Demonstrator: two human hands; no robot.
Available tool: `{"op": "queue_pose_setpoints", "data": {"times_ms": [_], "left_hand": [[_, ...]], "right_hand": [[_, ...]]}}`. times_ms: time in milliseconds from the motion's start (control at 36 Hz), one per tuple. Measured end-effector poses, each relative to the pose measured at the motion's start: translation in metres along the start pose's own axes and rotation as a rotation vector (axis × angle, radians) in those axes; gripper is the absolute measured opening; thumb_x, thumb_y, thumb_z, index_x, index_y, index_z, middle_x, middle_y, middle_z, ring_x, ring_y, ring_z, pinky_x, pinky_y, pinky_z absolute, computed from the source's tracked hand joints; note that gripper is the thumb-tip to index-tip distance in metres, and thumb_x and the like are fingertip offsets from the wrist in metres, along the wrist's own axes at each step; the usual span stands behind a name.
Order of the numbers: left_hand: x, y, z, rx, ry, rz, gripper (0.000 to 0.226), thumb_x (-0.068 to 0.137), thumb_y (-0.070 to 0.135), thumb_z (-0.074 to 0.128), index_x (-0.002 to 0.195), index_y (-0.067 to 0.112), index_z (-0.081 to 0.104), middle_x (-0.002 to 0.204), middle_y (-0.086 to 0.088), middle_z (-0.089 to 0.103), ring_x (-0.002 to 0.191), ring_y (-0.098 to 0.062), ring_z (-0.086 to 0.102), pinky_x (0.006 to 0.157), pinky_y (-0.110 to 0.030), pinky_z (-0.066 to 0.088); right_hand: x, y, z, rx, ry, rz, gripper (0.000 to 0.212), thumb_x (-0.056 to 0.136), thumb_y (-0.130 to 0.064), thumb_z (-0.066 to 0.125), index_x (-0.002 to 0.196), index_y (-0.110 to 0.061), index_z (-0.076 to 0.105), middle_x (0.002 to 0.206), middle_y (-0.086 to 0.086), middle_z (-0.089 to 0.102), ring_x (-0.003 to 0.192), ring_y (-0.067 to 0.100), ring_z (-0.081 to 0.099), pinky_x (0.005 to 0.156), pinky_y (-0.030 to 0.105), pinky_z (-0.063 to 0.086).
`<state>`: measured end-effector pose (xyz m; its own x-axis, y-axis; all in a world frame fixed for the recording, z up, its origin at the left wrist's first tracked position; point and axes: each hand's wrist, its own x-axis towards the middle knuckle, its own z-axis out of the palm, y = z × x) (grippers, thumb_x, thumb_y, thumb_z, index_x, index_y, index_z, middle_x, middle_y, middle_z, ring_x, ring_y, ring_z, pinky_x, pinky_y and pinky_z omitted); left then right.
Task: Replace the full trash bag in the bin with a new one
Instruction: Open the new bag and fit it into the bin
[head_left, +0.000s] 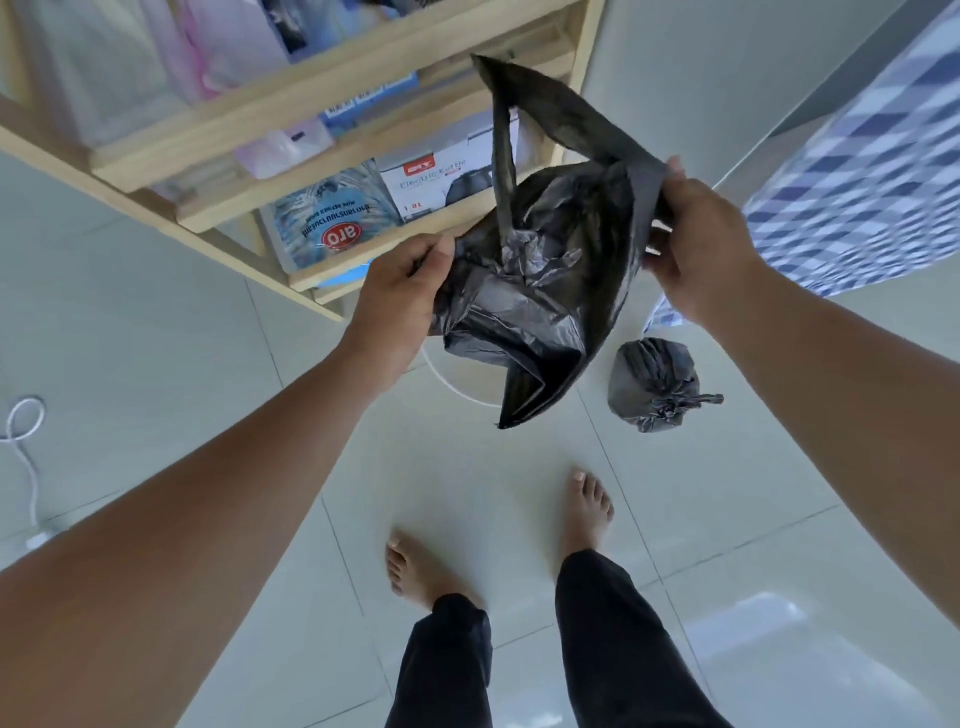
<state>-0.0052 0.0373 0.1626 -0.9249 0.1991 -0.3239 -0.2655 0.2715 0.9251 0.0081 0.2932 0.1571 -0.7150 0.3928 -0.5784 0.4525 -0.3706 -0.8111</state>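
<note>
My left hand (400, 291) pinches left rim of new black trash bag (535, 291); right hand (696, 244) grips right rim, mouth half spread. Film thin, limp, slick, near weightless; best held at rim edges, handles flopping above. White bin rim (447, 387) just under bag. Tied full bag (654, 384) on floor, right of bin. Wooden shelf (311, 140) beyond.

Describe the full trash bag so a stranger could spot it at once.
Start at the checked cloth on the right and look down to the tiled floor below it. The full bag sits there alone, small, grey and knotted shut, unlike the loose black bag held open in both hands.
</note>
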Motion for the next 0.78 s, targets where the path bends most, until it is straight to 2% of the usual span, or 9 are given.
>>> {"op": "queue_pose_setpoints", "data": {"times_ms": [56, 194, 250, 333, 417, 472, 528, 667, 778], "left_hand": [[0.002, -0.001, 0.005, 0.009, 0.028, 0.021, 0.023, 0.1, 0.025, 0.051, 0.085, 0.024, 0.067, 0.082, 0.01, 0.066, 0.086, -0.01, 0.06, 0.086, -0.038, 0.051], [0.005, -0.009, 0.017, 0.061, 0.083, 0.014, 0.035, 0.101, 0.031, 0.044, 0.099, 0.001, 0.062, 0.09, -0.007, 0.062, 0.088, -0.018, 0.056, 0.089, -0.04, 0.048], [0.004, -0.009, 0.022, 0.012, 0.077, -0.005, 0.033, 0.102, 0.034, 0.041, 0.096, 0.007, 0.059, 0.082, -0.011, 0.07, 0.084, -0.027, 0.066, 0.089, -0.046, 0.054], [0.004, -0.002, 0.03, -0.088, 0.107, 0.008, 0.027, 0.107, 0.024, 0.033, 0.089, 0.016, 0.053, 0.06, 0.0, 0.071, 0.063, -0.02, 0.071, 0.07, -0.037, 0.061], [0.007, 0.001, 0.037, -0.207, 0.179, -0.017, 0.028, 0.108, 0.02, 0.032, 0.086, 0.013, 0.048, 0.049, 0.0, 0.057, 0.046, -0.016, 0.058, 0.055, -0.029, 0.057], [0.012, -0.004, 0.04, -0.231, 0.195, -0.076, 0.03, 0.108, 0.024, 0.033, 0.082, 0.014, 0.045, 0.051, -0.002, 0.046, 0.043, -0.019, 0.046, 0.045, -0.025, 0.048], [0.016, -0.016, 0.042, -0.174, 0.187, -0.165, 0.033, 0.107, 0.03, 0.033, 0.078, 0.017, 0.043, 0.048, 0.003, 0.044, 0.039, -0.017, 0.043, 0.043, -0.024, 0.041], [0.021, -0.042, 0.045, -0.212, 0.127, -0.39, 0.035, 0.105, 0.04, 0.036, 0.077, 0.02, 0.042, 0.045, 0.007, 0.042, 0.038, -0.012, 0.037, 0.047, -0.026, 0.033], [0.019, -0.054, 0.044, -0.275, 0.052, -0.468, 0.037, 0.098, 0.047, 0.05, 0.075, 0.021, 0.039, 0.05, 0.003, 0.039, 0.043, -0.014, 0.033, 0.045, -0.025, 0.03]], "right_hand": [[0.002, -0.001, -0.005, -0.013, -0.01, -0.009, 0.027, 0.1, -0.038, 0.049, 0.095, -0.017, 0.065, 0.084, -0.002, 0.069, 0.069, 0.015, 0.065, 0.063, 0.028, 0.054], [0.003, 0.004, -0.013, 0.0, -0.001, 0.013, 0.026, 0.101, -0.034, 0.049, 0.086, -0.017, 0.061, 0.075, -0.004, 0.07, 0.058, 0.011, 0.066, 0.049, 0.021, 0.049], [0.001, 0.005, -0.014, 0.019, -0.002, 0.019, 0.026, 0.1, -0.034, 0.05, 0.084, -0.018, 0.06, 0.076, -0.004, 0.071, 0.063, 0.013, 0.068, 0.052, 0.023, 0.051], [0.002, 0.005, -0.015, 0.014, -0.01, 0.019, 0.024, 0.099, -0.037, 0.051, 0.087, -0.019, 0.063, 0.085, -0.003, 0.074, 0.074, 0.017, 0.07, 0.062, 0.03, 0.056], [0.005, 0.007, -0.015, -0.197, -0.006, 0.027, 0.027, 0.099, -0.041, 0.048, 0.101, -0.019, 0.064, 0.097, -0.003, 0.074, 0.087, 0.017, 0.07, 0.079, 0.039, 0.058], [0.005, 0.011, -0.012, -0.368, 0.005, 0.062, 0.036, 0.099, -0.045, 0.046, 0.117, -0.018, 0.061, 0.111, 0.0, 0.07, 0.104, 0.02, 0.065, 0.093, 0.045, 0.052], [0.006, 0.017, -0.009, -0.506, 0.02, 0.109, 0.046, 0.097, -0.049, 0.046, 0.127, -0.014, 0.056, 0.123, 0.005, 0.063, 0.113, 0.025, 0.059, 0.1, 0.047, 0.047], [0.003, 0.043, -0.001, -0.606, -0.005, 0.345, 0.077, 0.087, -0.058, 0.057, 0.144, -0.01, 0.038, 0.143, 0.012, 0.045, 0.125, 0.031, 0.046, 0.105, 0.047, 0.04], [0.004, 0.069, 0.006, -0.518, -0.02, 0.482, 0.083, 0.081, -0.062, 0.06, 0.146, -0.017, 0.035, 0.147, 0.008, 0.04, 0.129, 0.031, 0.042, 0.096, 0.049, 0.037]]}}
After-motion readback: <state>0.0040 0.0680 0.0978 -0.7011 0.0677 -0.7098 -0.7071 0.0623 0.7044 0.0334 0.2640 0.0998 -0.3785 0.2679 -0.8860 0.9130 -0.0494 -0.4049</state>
